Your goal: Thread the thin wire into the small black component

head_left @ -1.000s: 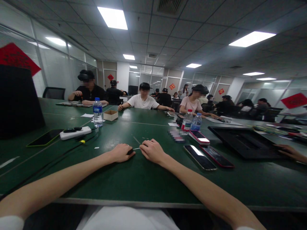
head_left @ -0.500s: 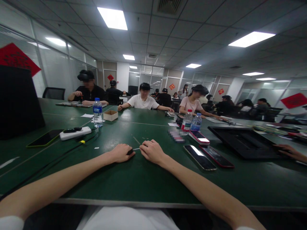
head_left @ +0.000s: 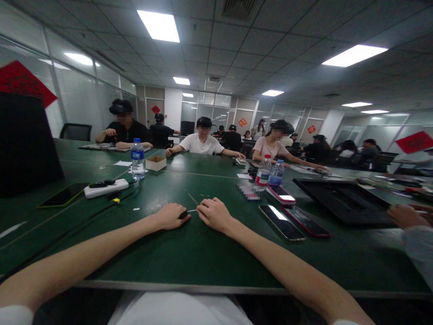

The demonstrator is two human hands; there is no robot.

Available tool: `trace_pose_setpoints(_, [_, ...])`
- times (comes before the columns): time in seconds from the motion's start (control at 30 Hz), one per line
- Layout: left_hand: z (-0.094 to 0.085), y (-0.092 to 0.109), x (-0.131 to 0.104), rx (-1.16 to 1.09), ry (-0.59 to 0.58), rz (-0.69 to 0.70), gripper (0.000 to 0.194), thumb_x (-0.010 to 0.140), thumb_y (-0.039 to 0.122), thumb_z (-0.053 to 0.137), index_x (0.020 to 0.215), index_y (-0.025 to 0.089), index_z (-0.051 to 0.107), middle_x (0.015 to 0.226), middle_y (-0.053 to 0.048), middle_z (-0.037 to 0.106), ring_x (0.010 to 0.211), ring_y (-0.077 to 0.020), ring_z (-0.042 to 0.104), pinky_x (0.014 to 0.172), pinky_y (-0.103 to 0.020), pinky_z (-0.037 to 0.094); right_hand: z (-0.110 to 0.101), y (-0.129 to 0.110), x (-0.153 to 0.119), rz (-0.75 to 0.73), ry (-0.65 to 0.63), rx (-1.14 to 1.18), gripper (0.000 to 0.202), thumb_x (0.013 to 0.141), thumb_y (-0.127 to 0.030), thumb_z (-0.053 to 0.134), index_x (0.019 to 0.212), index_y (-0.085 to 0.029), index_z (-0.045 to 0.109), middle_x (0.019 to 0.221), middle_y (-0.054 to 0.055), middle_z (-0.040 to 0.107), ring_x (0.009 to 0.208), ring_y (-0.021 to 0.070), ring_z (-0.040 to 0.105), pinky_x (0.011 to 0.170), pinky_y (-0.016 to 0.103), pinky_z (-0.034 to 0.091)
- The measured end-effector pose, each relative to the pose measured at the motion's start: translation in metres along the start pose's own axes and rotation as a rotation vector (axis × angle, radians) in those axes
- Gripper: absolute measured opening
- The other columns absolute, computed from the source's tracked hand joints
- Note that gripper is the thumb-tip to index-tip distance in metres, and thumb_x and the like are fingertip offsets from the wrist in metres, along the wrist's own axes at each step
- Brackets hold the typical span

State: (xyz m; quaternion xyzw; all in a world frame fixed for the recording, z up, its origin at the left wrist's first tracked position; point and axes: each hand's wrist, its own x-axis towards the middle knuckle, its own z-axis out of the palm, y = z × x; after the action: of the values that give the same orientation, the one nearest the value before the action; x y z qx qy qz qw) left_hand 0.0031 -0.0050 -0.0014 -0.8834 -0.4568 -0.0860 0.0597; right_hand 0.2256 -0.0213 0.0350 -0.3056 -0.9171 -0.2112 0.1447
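On the green table (head_left: 189, 248), my left hand (head_left: 171, 216) is closed around a small black object (head_left: 183, 214), too small to name. From it a thin pale rod (head_left: 192, 210) reaches across to my right hand (head_left: 214, 214). The fingers of my right hand are curled down at the rod's other end; what lies beneath them is hidden. Both hands rest low on the tabletop, a short gap apart.
Left are a power strip (head_left: 106, 188), a phone (head_left: 62, 195), a bottle (head_left: 137, 159) and an open box (head_left: 155, 163). Right are phones (head_left: 282, 222), two bottles (head_left: 263, 170) and a black tray (head_left: 341, 201) near another person's hand (head_left: 407, 215). People sit opposite.
At the right edge, another person's hand and pale sleeve have come further into view beside the black tray. A person opposite has shifted an arm. My hands have not visibly moved.
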Motion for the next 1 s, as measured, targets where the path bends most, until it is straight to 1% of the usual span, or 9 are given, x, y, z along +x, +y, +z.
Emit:
trace_pose_setpoints(0.17, [-0.0012,0.0003,-0.0007,-0.002,-0.004,-0.003,0.051,0.091,0.056,0.031,0.088,0.017,0.064,0.084,-0.011,0.068,0.075,-0.0229,0.064,0.067,-0.031,0.046,0.0007,-0.0001,-0.0001,0.007,-0.008,0.010,0.024,0.095,-0.028,0.043,0.100,-0.019,0.064,0.099,0.007,0.062,0.086,0.0156,0.054,0.075,0.029,0.031])
trace_pose_setpoints(0.4, [-0.0011,0.0006,-0.0004,-0.002,0.015,0.003,0.050,0.091,0.055,0.032,0.085,0.017,0.064,0.082,-0.010,0.068,0.071,-0.0232,0.064,0.064,-0.031,0.046,-0.0002,-0.0003,-0.0002,0.012,-0.013,0.020,0.025,0.095,-0.029,0.043,0.101,-0.018,0.064,0.099,0.007,0.062,0.085,0.0150,0.055,0.075,0.028,0.032])
trace_pose_setpoints(0.57, [-0.0001,0.0001,0.0000,0.015,-0.001,-0.004,0.051,0.091,0.055,0.031,0.086,0.017,0.065,0.082,-0.011,0.068,0.072,-0.0230,0.064,0.066,-0.032,0.046,0.0007,-0.0001,-0.0005,0.017,-0.008,0.039,0.025,0.095,-0.029,0.043,0.101,-0.018,0.064,0.099,0.007,0.062,0.085,0.0145,0.054,0.076,0.028,0.033])
trace_pose_setpoints(1.0, [0.0012,-0.0004,0.0002,0.014,0.011,0.001,0.050,0.091,0.055,0.032,0.086,0.018,0.065,0.082,-0.011,0.068,0.072,-0.0238,0.065,0.065,-0.032,0.046,0.0019,-0.0001,-0.0007,0.023,0.000,0.037,0.025,0.095,-0.029,0.043,0.099,-0.018,0.065,0.097,0.007,0.062,0.084,0.0151,0.054,0.074,0.028,0.032])
